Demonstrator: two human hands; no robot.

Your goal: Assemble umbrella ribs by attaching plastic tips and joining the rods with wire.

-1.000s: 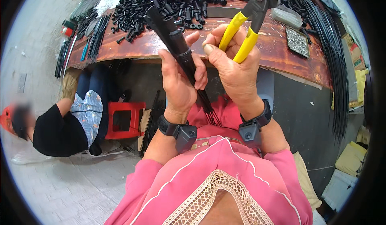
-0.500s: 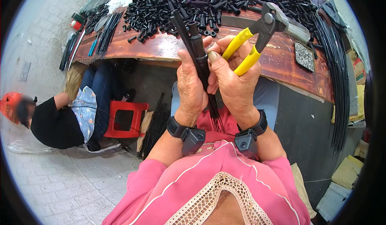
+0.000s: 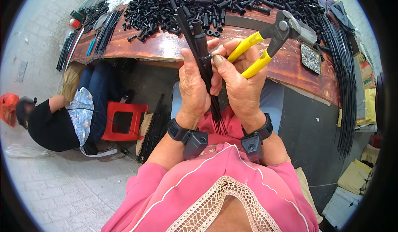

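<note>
Many thin black rods [image 3: 217, 113] and one fat tube [image 3: 201, 45] sit in my left grip [image 3: 194, 86], tube poking up above it; my right grip [image 3: 243, 82], just beside, holds yellow pliers [image 3: 276, 43]. If my left grip gets loose, rods could slide down.

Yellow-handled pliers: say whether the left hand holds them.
No, the right hand holds the yellow-handled pliers, while the left hand holds a long black bundle.

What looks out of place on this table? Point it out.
Perhaps the long black rods at the right: their ends droop well past the edge of the wooden table. I see no clear damage.
</note>
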